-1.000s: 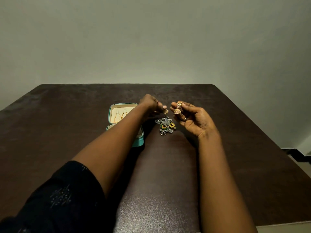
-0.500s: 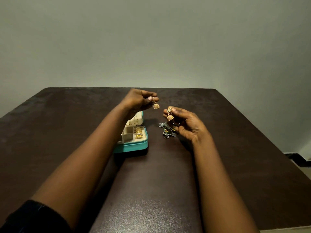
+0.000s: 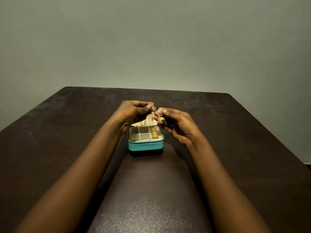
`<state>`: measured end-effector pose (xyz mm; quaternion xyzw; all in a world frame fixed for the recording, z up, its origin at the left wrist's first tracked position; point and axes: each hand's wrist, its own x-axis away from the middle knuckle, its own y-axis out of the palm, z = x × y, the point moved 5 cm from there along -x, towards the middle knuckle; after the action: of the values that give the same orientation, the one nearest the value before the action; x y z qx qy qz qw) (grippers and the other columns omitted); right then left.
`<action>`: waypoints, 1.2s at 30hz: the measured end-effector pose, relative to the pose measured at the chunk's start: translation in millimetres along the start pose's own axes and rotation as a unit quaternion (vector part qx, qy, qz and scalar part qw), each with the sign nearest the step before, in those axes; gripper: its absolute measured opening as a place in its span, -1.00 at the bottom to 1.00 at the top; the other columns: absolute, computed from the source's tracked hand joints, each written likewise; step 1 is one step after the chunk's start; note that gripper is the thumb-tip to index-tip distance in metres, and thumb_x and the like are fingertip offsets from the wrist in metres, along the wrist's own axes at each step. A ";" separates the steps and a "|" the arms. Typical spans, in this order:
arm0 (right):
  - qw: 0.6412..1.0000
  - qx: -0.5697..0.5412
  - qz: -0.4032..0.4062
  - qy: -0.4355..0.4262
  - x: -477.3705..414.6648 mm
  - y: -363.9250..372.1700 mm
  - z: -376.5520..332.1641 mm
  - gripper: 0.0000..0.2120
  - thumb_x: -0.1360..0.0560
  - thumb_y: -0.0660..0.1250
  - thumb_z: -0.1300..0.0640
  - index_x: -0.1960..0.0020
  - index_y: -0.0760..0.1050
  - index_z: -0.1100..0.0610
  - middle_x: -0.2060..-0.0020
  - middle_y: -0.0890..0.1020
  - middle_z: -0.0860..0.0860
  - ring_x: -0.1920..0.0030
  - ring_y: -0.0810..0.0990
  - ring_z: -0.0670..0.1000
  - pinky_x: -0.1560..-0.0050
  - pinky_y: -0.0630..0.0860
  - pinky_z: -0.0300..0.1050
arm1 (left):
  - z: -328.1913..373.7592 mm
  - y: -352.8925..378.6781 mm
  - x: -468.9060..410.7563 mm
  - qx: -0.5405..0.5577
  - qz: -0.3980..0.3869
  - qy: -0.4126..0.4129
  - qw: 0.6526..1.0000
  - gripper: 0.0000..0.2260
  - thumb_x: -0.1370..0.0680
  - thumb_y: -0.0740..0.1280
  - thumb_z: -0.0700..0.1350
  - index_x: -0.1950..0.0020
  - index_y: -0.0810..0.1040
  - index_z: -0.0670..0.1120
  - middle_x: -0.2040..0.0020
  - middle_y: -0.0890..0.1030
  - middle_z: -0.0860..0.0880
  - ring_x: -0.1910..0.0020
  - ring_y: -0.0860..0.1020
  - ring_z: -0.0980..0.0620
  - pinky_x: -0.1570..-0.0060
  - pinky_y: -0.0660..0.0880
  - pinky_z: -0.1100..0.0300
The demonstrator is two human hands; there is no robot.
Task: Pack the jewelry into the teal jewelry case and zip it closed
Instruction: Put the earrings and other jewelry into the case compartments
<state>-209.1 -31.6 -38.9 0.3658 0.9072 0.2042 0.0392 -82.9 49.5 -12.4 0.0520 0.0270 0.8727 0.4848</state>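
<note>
The teal jewelry case (image 3: 145, 146) lies open on the dark table, its cream compartments facing up. Gold jewelry (image 3: 154, 134) fills the right-hand compartments. The raised lid behind it is mostly hidden by my hands. My left hand (image 3: 134, 112) pinches a gold bell earring (image 3: 151, 113) above the case. My right hand (image 3: 176, 122) pinches the matching gold bell earring (image 3: 160, 117) right beside it. The two earrings hang close together over the back of the case. The dark flower-shaped piece is hidden from sight.
The dark brown table (image 3: 50, 140) stretches wide on both sides, with its far edge against a plain grey wall (image 3: 151, 47). A strip of floor (image 3: 308, 165) shows past the table's right edge.
Both hands have come together over the case, each still pinching its earring. The case now sits centred in front of me, and the flower-shaped piece has gone out of sight.
</note>
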 end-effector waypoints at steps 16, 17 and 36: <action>0.999 0.028 -0.012 -0.021 1.0 24.0 12.9 -0.82 -0.49 0.21 0.39 0.05 0.58 0.26 0.26 0.70 0.06 0.17 0.67 -0.02 0.09 0.59 -0.22 | -15.4 -53.0 6.8 -0.066 0.006 0.002 0.998 -0.87 -0.49 0.31 -0.34 0.03 0.61 -0.21 0.20 0.65 -0.16 0.37 0.63 0.11 0.31 0.60 0.30; 0.999 0.034 -0.010 -0.025 1.9 25.2 12.8 -0.82 -0.49 0.22 0.40 0.05 0.58 0.26 0.26 0.70 0.06 0.17 0.67 -0.03 0.10 0.58 -0.23 | -15.0 -52.8 6.8 -0.073 0.001 0.008 0.997 -0.87 -0.49 0.31 -0.34 0.03 0.61 -0.20 0.18 0.65 -0.16 0.35 0.64 0.12 0.29 0.60 0.30; 0.997 0.065 0.050 0.010 17.0 40.7 19.0 -0.84 -0.40 0.31 0.46 0.03 0.56 0.34 0.33 0.67 0.10 0.39 0.66 -0.06 0.44 0.53 -0.29 | -15.6 -55.4 7.6 -0.291 0.067 0.024 0.954 -0.87 -0.49 0.37 -0.27 -0.01 0.65 -0.17 0.14 0.67 -0.11 0.25 0.63 0.08 0.24 0.59 0.26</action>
<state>-191.0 12.9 -38.7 0.4104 0.8994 0.1506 -0.0039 -41.9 85.3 -32.8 -0.1104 -0.2206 0.8741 0.4184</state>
